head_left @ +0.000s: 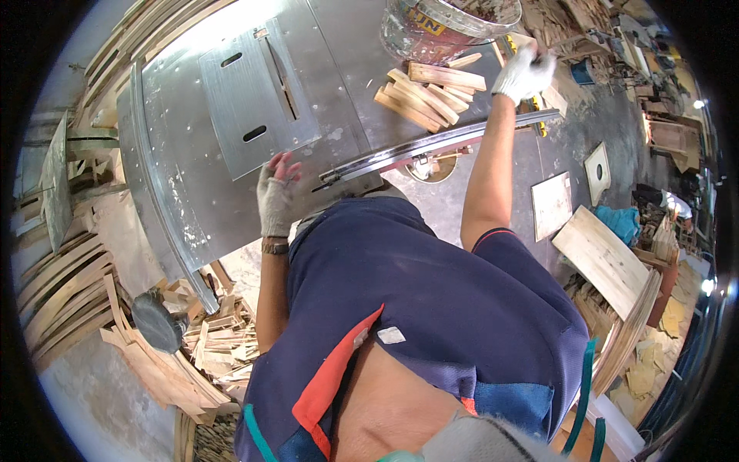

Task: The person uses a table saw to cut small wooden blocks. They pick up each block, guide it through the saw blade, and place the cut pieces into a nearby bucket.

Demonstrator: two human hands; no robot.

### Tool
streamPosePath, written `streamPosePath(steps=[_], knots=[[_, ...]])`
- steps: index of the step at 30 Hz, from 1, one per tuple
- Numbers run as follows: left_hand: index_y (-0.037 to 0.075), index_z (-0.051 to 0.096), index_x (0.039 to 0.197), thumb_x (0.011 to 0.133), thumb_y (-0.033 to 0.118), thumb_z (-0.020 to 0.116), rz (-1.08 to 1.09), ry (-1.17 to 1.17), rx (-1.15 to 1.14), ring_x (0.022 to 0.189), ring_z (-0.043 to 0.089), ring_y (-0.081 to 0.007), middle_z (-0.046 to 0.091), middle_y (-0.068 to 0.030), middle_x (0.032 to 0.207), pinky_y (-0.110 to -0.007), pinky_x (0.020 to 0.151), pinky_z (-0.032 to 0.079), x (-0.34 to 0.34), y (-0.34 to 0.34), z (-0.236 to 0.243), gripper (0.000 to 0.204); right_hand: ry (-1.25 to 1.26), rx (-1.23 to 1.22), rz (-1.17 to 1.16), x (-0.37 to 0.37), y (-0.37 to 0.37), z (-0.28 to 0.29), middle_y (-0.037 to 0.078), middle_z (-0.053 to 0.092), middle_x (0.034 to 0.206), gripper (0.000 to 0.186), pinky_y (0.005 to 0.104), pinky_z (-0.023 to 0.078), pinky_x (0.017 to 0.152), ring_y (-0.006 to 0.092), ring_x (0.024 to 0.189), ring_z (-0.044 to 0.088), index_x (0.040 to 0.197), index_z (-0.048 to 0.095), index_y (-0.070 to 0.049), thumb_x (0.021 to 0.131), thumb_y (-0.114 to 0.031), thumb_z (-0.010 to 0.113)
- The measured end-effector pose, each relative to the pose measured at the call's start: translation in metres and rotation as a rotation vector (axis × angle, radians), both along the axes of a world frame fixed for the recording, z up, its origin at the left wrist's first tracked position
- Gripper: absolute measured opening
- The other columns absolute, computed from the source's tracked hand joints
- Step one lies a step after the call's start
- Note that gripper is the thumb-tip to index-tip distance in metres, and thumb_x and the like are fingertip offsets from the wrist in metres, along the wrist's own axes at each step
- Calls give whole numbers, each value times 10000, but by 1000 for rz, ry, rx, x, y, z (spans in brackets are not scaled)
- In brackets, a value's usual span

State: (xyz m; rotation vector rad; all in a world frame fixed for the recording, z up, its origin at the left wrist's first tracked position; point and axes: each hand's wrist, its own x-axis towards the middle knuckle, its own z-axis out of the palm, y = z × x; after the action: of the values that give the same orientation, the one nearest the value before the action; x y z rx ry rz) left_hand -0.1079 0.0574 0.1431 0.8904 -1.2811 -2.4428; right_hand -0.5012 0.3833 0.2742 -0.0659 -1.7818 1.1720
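Note:
My left hand [275, 202], in a white glove with bare fingertips, is held over the near edge of a metal saw table [177, 165]. Its fingers are loosely bent and apart, with nothing in them. Out at the far right, my right hand [525, 75] wears a similar white glove. Its fingers are partly hidden, so whether they grip anything is unclear. A loose pile of short wooden strips [419, 100] lies on the table to the left of that hand. Just below the right hand, a pale wooden piece [554, 100] shows beside a yellow marked strip [541, 125].
A paint-stained bucket [400, 35] stands behind the strips. The table has a slotted plate [258, 100] and a metal rail [439, 142] along its near side. Wood scraps [223, 343] lie at lower left. Boards [604, 258] lean at right.

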Motion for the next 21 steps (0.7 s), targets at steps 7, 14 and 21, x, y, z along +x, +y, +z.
streamPosePath(steps=[7,14,21], knots=[[15,547,1468,1108,224,642,123,-49,30,1162,704,-247,650,-159,1436,-362,963,603,40,-23,-27,427,-949,421,-5,9,87,-224,229,773,942,308,475,578,853,415,918,757,936,755,-25,789,-295,758],[7,542,1470,1121,207,614,85,-50,42,1141,709,-253,655,-159,1418,-352,941,610,35,-31,-23,408,-926,404,308,-1,115,-254,143,775,861,248,373,559,783,241,791,713,981,784,-23,843,-229,771],[5,540,1467,1123,215,611,131,-102,98,1113,713,-256,665,-164,1385,-360,921,614,51,-28,-40,409,-913,484,607,8,133,-242,208,778,956,284,394,567,855,328,899,757,1094,762,-12,921,-237,756]])
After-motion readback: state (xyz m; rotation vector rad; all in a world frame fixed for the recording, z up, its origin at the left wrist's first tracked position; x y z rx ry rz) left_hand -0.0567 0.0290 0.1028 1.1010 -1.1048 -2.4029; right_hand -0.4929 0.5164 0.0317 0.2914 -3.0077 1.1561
